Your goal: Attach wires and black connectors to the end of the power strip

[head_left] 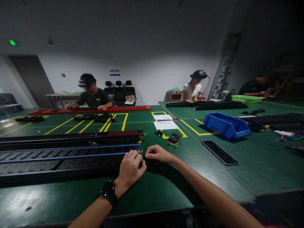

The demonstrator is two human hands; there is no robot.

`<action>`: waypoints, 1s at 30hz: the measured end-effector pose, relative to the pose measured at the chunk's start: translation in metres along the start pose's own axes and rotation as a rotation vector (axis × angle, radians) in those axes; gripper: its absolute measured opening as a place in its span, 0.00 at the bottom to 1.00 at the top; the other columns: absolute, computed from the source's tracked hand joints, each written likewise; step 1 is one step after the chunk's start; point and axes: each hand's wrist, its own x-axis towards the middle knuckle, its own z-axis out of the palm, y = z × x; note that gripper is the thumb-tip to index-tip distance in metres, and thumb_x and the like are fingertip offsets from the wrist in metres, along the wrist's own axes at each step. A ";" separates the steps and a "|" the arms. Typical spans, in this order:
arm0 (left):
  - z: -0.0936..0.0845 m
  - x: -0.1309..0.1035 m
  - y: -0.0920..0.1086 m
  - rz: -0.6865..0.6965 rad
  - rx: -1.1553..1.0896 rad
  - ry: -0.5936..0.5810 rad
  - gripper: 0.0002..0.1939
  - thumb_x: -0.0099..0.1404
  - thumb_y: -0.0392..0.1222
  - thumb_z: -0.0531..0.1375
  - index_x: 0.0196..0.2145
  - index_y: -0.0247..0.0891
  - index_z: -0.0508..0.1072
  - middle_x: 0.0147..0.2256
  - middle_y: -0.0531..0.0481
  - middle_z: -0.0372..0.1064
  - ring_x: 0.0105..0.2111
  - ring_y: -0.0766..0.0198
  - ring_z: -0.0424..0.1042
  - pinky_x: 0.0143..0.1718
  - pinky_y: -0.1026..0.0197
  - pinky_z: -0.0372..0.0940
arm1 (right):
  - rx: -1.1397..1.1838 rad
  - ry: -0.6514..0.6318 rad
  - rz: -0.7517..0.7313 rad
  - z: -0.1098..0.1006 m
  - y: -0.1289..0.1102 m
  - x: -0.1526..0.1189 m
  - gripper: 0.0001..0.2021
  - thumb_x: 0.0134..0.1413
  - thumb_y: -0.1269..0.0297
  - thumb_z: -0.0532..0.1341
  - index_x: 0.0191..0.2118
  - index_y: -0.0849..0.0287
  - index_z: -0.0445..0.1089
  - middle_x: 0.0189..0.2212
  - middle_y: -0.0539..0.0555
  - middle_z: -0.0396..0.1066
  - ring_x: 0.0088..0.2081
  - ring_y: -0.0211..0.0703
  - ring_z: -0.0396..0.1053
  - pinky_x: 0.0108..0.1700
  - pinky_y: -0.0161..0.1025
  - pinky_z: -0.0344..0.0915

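Two long black power strips [90, 162] with rows of sockets and small red marks lie on the green table, edged with blue strips. At their right end is my left hand [133, 167], a dark watch [108, 189] on its wrist, with fingers bent and closed. Just to its right, my right hand [159, 154] has its thumb and fingertips pinched together. Something small and dark [146, 163] shows between the two hands, too hidden to name. Behind them lie small black parts with yellow wires [173, 140].
A blue bin [225, 126] and a dark flat phone-like slab [219, 153] are on the right. White papers [165, 125] lie ahead. Across the table, one person [91, 95] works by a red rail [130, 108], another [192, 90] by black rails [219, 107]. A green tray [247, 99] stands farther right.
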 end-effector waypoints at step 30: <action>-0.003 0.000 0.002 -0.026 -0.028 -0.003 0.05 0.63 0.35 0.59 0.29 0.39 0.68 0.32 0.48 0.65 0.35 0.57 0.65 0.37 0.55 0.61 | 0.008 0.017 0.049 0.003 0.000 -0.002 0.25 0.50 0.40 0.67 0.32 0.63 0.73 0.24 0.48 0.66 0.27 0.35 0.59 0.30 0.34 0.54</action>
